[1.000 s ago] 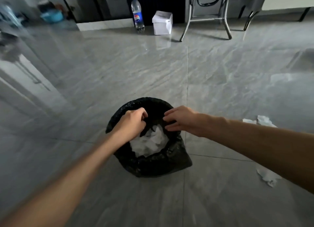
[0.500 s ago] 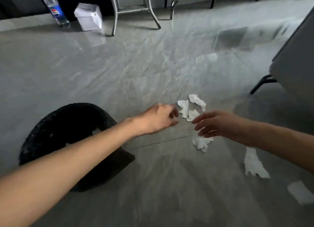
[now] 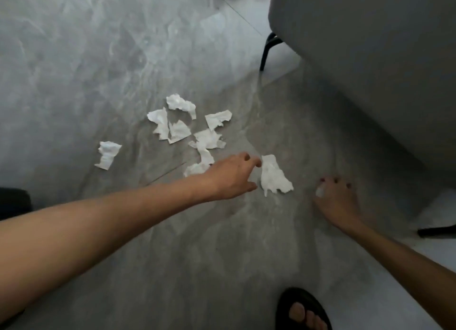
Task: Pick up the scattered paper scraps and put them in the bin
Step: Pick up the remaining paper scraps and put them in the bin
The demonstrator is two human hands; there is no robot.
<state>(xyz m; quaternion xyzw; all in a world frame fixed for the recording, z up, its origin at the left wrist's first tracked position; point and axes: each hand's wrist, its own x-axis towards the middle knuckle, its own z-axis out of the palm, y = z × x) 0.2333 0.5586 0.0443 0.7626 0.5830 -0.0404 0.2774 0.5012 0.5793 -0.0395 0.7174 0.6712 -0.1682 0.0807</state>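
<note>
White paper scrap (image 3: pixel 274 178) just beside spread, empty left hand (image 3: pixel 233 178); small scrap (image 3: pixel 320 192) pinched under curled right hand (image 3: pixel 339 197). Press, slide, pinch an edge.

Paper scraps (image 3: pixel 187 130) on floor (image 3: pixel 74 70), left of chair (image 3: pixel 370 58)

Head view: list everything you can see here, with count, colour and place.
paper scraps: roughly nine, white, scattered on the floor at centre, some overlapping
small scrap: one, white, at the right hand's thumb side
dark shape: one, black, cut off at left edge, possibly the bin
floor: grey marbled tiles, throughout
seat: one, grey with black legs, upper right
sandal: one, black, on a foot, bottom edge
left hand: reaching toward the paper scraps, holding nothing
right hand: fingertips down by the small scrap; grip unclear
</note>
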